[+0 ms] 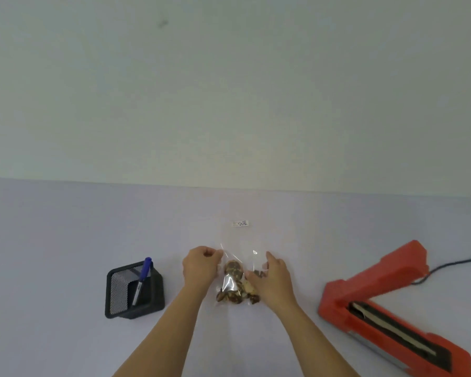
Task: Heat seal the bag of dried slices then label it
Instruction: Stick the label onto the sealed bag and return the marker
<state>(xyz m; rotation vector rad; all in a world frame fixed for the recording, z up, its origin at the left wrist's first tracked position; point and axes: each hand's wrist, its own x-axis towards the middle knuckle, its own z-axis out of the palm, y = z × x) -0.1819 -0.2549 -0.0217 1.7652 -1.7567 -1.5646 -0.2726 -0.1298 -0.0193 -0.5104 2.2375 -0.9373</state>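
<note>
Between both sets of fingers lies the clear bag (238,278) of dried slices (233,269), flat on the tabletop (65,227), slices bunched at the near end, empty film running beyond the fingertips. Left hand (200,268) fingers curled shut, pinching the bag's left edge; right hand (273,278) fingers loosely spread, resting on the right edge, grip not clear. Small printed label (240,223) sits just beyond the fingers, past the bag mouth. Heat sealer (386,303), orange, arm raised, well to the right of the right fingers; mesh pen holder (133,291) with blue pen (143,278) left of the left fingers. Step looks like flattening and squaring the bag before sealing. To do well: push slices toward the closed end, smooth the open mouth wrinkle-free, keep crumbs out of the seal strip, hold both edges taut. Label not yet on.
</note>
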